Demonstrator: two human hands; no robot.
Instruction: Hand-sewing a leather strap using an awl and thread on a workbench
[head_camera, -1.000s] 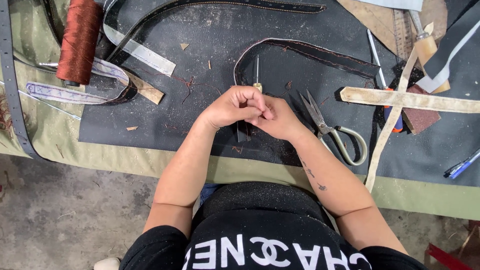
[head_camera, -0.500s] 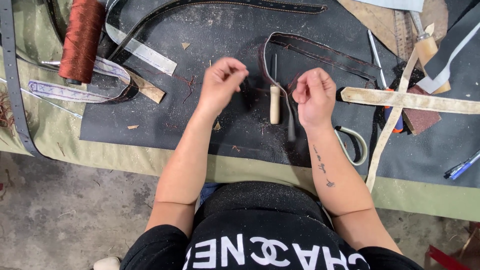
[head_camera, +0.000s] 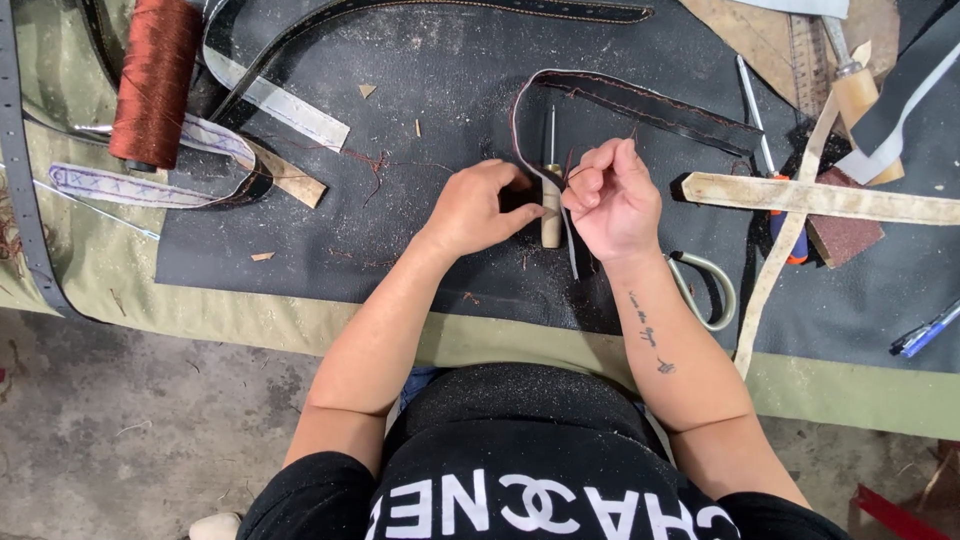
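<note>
The dark leather strap (head_camera: 640, 100) lies looped on the black mat (head_camera: 420, 120) that covers the middle of the bench (head_camera: 150, 280), its stitched edge curving from the upper right down to where both hands meet. The left hand (head_camera: 480, 205) is curled, fingers pressed together on the near end of the strap just beside a wooden-handled awl (head_camera: 550, 205), which lies on the mat with its metal point aimed away from the person. The right hand (head_camera: 610, 195) is closed in a loose fist, its fingertips pinching what looks like a thin thread at the strap's edge; the thread itself is too fine to follow. The two hands are almost touching.

Scissors (head_camera: 705, 290) lie partly hidden under the right wrist. To the right, pale leather strips (head_camera: 820, 198) cross each other, with an orange-handled tool (head_camera: 790, 235) beneath them. A spool of rust-red thread (head_camera: 155, 80) stands at the upper left, near a folded strap with a pale lining (head_camera: 140, 185). A blue pen (head_camera: 925, 330) rests at the right edge.
</note>
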